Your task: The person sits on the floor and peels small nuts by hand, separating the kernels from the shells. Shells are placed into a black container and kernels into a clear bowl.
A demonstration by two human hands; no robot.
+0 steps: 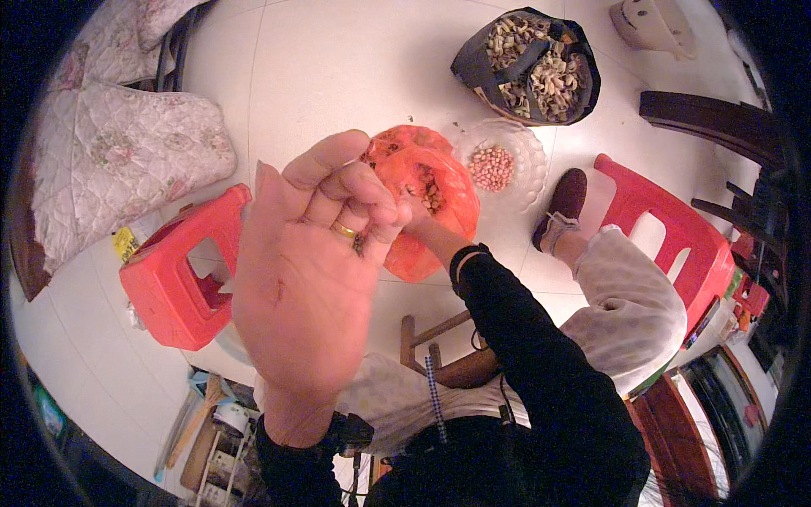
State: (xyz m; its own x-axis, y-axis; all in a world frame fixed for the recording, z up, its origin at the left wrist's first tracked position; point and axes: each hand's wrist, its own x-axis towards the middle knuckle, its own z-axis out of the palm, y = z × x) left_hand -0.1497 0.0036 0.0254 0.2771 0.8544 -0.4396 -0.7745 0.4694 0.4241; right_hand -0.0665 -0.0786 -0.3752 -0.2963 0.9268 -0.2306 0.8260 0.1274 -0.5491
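Note:
Close to the camera, my left hand [310,272] is raised with the palm up and the fingers curled inward. A gold ring is on one finger, and a small dark bit shows beside it; what it is I cannot tell. My right hand [413,204] reaches over a red plastic bag [461,218], its fingers largely hidden behind the left hand. Unshelled peanuts [432,193] show in the bag's opening. Right beyond the bag, a clear glass bowl [529,161] with a scalloped rim holds pink shelled peanuts [491,168].
A black bag [470,63] full of broken shells [557,79] stands on the tiled floor. Red plastic stools stand at left [171,285] and right [671,222]. A floral quilt [139,146] hangs at upper left. My shoe [566,196] is near the bowl; a wooden frame [408,339] is below.

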